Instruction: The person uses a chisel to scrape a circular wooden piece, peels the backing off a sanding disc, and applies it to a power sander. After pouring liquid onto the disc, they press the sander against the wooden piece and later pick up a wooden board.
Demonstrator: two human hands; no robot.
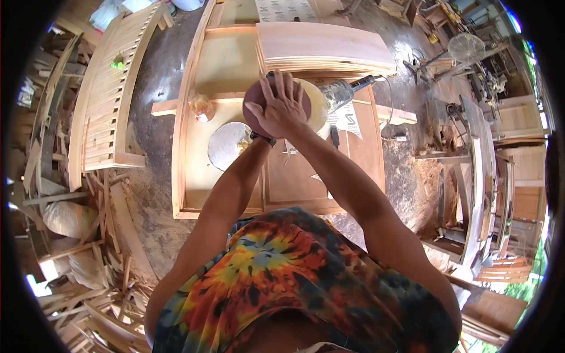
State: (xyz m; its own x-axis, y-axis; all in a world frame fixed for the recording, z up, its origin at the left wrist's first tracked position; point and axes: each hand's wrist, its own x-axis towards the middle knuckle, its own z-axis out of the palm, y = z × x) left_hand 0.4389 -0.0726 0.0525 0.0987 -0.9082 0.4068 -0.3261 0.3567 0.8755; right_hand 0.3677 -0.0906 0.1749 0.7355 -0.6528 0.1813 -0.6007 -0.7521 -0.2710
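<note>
My right hand [282,112] lies flat with its fingers spread on the face of a dark reddish-brown sanding disc [252,101]. My left hand is hidden behind this disc; only the forearm and a dark band at the wrist [263,138] show below its edge. A pale yellow round disc [318,112] sits partly behind the brown one, on the right. Beside it lies a power tool [342,91] with a dark handle and a cord. A whitish round disc [223,148] rests on the panel, left of my left wrist.
Beneath these is a wooden-framed panel [183,159]. A stack of thin wood boards [326,44] lies at its far side. A small orange-white bundle [202,109] sits on the left. A slatted wooden piece [109,88] stands left; a fan [466,47] stands far right.
</note>
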